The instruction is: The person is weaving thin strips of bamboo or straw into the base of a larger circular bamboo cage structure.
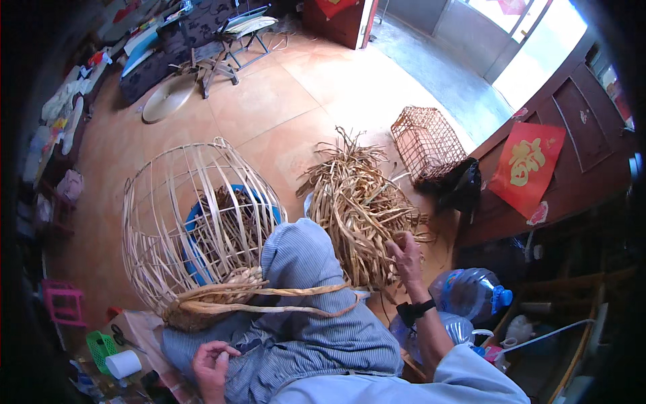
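A half-woven basket frame of pale bamboo strips (195, 222) leans on my lap, its woven base against my knee. A long bundle of strips (269, 296) runs from the base across my striped trouser leg (303, 269). My right hand (406, 254) reaches into the pile of loose bamboo strips (356, 202) on the floor, fingers closed among them. My left hand (212, 367) rests near my lap with curled fingers that seem to pinch a thin strand. I wear a black watch on my right wrist.
A blue basin (195, 259) shows through the frame. A finished wicker cage (425, 141) lies by a black bag (461, 185). Plastic water bottles (471, 293) stand at right. A folding stool (232, 40), a round lid, a pink stool, scissors and a green basket lie around.
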The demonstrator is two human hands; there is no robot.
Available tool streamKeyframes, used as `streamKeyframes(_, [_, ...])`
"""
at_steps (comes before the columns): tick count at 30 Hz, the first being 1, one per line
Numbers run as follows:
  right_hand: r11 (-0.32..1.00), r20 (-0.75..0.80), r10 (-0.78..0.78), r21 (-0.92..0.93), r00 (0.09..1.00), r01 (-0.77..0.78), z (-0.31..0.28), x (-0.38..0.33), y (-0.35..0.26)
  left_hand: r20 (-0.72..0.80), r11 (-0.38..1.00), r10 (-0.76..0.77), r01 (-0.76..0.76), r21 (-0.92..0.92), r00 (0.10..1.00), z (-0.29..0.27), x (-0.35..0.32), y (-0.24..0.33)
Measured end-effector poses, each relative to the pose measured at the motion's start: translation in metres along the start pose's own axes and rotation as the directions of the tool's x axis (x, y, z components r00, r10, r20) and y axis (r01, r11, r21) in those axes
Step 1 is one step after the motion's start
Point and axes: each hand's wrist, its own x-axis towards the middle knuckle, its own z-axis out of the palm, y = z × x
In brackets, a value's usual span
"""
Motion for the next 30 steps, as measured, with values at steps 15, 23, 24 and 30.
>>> streamKeyframes(15, [0.962, 0.146, -0.223, 0.19, 0.964, 0.194, -0.05, 0.026, -0.131, -0.108, 0.932, 0.236, -0.193, 0.307, 0.966, -0.023, 0.022, 0.026])
streamKeyframes(23, [0.269, -0.295, -0.218, 0.898, 0.93, 0.347, -0.008, 0.0, -0.274, -0.243, 0.721, 0.535, -0.287, 0.631, 0.809, -0.038, 0.034, 0.052])
streamKeyframes(24, [0.255, -0.209, -0.367, 0.915, 0.906, 0.314, -0.017, 0.013, -0.249, -0.262, 0.703, 0.551, -0.273, 0.656, 0.792, -0.041, 0.035, 0.055])
streamKeyframes(30, [0.889, 0.663, -0.361, 0.457, 0.656, 0.027, 0.116, -0.077, -0.279, -0.183, 0.548, 0.668, -0.311, 0.776, 0.721, -0.037, 0.076, 0.048])
